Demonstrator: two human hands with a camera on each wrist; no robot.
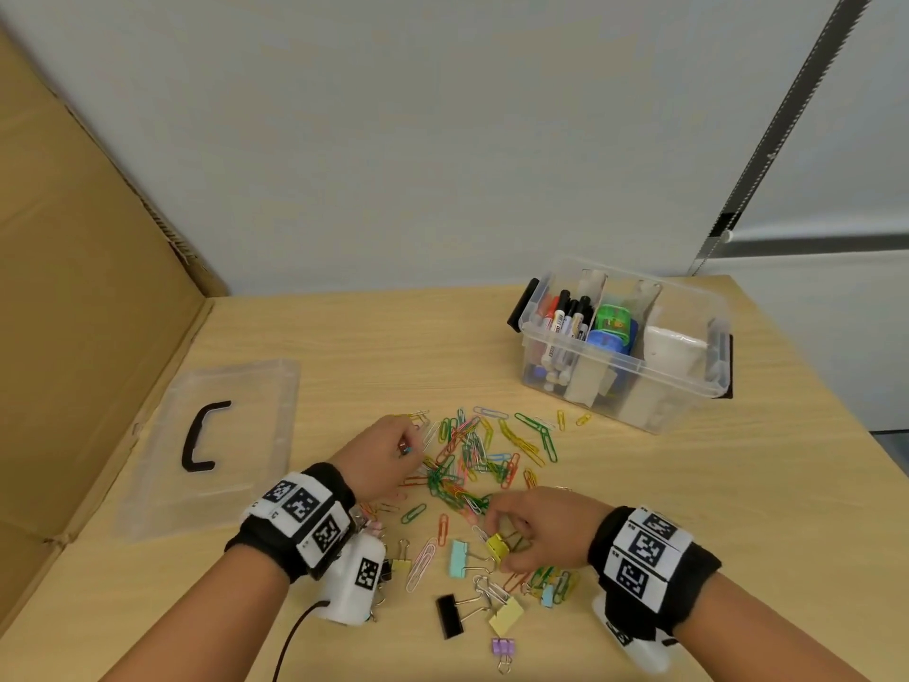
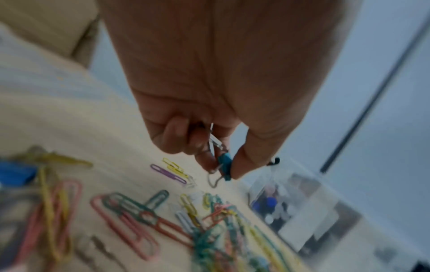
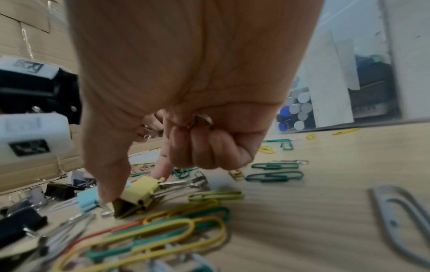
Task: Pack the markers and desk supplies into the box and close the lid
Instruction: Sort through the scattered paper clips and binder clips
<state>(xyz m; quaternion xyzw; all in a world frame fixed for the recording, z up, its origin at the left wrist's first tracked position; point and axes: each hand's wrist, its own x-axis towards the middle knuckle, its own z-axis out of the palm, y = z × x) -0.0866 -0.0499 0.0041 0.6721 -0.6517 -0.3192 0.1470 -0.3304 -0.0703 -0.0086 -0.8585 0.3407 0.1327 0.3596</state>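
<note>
Left hand: left hand (image 1: pixel 381 452) is pinching a small teal binder clip (image 2: pixel 224 165) between thumb and fingertips, other fingers curled in, hovering just above the table (image 1: pixel 688 509) at the left edge of the clip pile.
Right hand: right hand (image 1: pixel 543 529) is pinching a yellow binder clip (image 3: pixel 139 195) lying on the table, thumb and forefinger closing on its body; remaining fingers are curling around a metal loop (image 3: pixel 202 119), what it belongs to cannot be told.
Box: clear box (image 1: pixel 698 381) is sitting open beyond the pile, to its right and apart from it.
Box contents: markers (image 1: pixel 565 322) are standing in the left compartment; green and blue items are lying in the middle one; a white item is occupying the right one.
Lid: lid (image 1: pixel 246 386) is lying flat left of the pile, black handle up.
Pile: coloured paper clips (image 1: pixel 472 460) are lying scattered between the hands and the box.
Binder clips: mint (image 1: pixel 458 558), black (image 1: pixel 450 616), pale yellow (image 1: pixel 506 615) and purple (image 1: pixel 502 647) ones are lying nearer than the pile.
</note>
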